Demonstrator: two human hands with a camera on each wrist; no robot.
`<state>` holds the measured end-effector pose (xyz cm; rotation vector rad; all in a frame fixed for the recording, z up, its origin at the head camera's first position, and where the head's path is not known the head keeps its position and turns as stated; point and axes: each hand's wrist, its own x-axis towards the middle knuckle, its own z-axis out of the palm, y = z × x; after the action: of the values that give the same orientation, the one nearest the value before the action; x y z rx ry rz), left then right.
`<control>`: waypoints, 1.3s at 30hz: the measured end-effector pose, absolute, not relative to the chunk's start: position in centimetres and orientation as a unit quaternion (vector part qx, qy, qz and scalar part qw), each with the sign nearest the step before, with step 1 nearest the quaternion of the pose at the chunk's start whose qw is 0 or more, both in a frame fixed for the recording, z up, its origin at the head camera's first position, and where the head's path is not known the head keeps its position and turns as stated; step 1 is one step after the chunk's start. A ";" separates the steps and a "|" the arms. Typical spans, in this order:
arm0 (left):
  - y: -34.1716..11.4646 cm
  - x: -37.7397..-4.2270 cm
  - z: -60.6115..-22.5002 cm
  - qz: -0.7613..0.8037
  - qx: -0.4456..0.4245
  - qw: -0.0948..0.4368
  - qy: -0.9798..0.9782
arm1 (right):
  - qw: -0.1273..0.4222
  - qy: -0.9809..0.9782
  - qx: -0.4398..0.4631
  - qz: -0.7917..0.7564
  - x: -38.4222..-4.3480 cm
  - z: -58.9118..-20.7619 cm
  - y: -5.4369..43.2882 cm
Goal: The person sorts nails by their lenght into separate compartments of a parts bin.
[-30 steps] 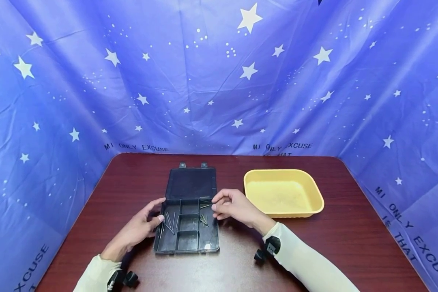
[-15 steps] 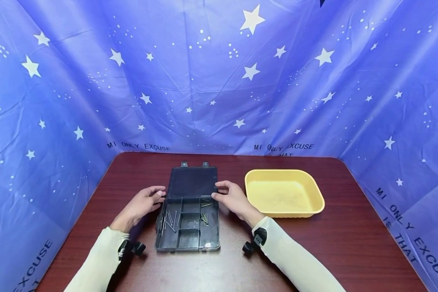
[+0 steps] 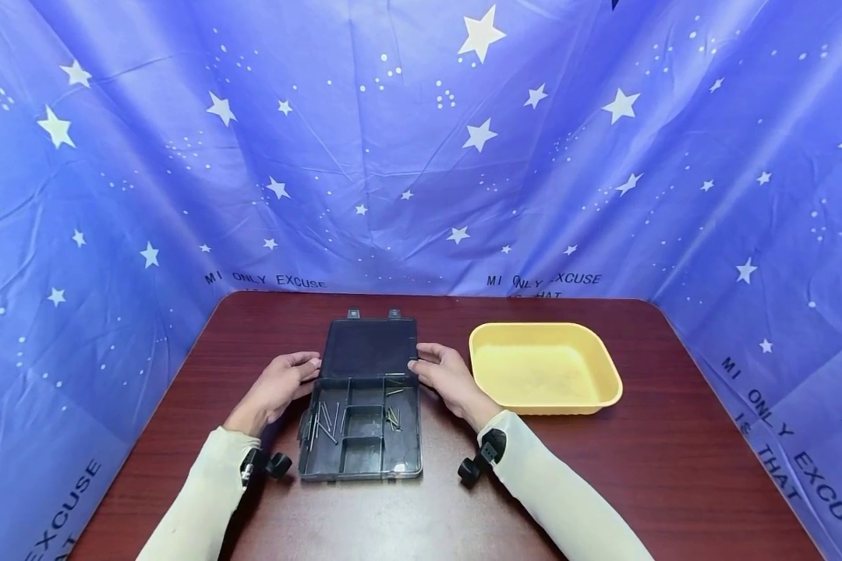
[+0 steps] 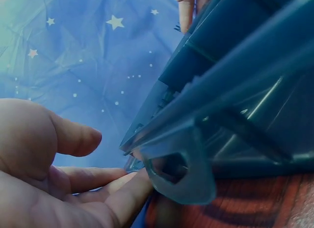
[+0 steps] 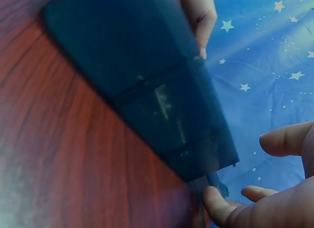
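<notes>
A dark translucent compartment box (image 3: pixel 362 473) lies on the table with its lid (image 3: pixel 369 347) folded back. Long silvery nails (image 3: pixel 326 425) lie in its left compartment, and a few short brass-coloured pieces (image 3: pixel 393 419) in the right ones. At the lid's left edge is my left hand (image 3: pixel 275 387); in the left wrist view its straight fingers (image 4: pixel 91 178) reach the box by a clear side tab (image 4: pixel 196 186), the thumb apart. My right hand (image 3: pixel 454 383) is at the lid's right edge. The right wrist view shows fingertips (image 5: pixel 216 203) low at the box, thumb raised away.
A yellow plastic basin (image 3: pixel 612 386) stands right of the box, close to my right hand. The dark red wooden table (image 3: pixel 379 526) ends at a blue star-printed curtain (image 3: pixel 407 156) behind and on both sides.
Both hands have moved away from me, from beside the compartments to the lid's two side edges. The box has shifted slightly; its lid still lies back.
</notes>
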<state>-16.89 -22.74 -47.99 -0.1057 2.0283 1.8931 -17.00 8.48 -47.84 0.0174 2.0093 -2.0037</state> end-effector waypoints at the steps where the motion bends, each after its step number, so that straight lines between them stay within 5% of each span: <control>1: -22.7 -16.9 -48.1 0.675 -0.038 0.180 0.715 | 0.153 0.697 0.004 -0.701 -17.1 -47.8 8.5; 16: -23.3 -15.2 -47.2 0.717 -0.029 0.131 0.684 | 0.097 0.674 -0.028 -0.732 -15.7 -46.2 9.7; 39: -24.4 -8.0 -45.1 0.712 0.074 0.125 0.687 | 0.111 0.710 -0.121 -0.685 -9.0 -44.3 11.3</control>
<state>-8.04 -24.36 -45.12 0.2143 2.0027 2.0748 -8.98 11.32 -44.30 -0.3557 2.0850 -2.0126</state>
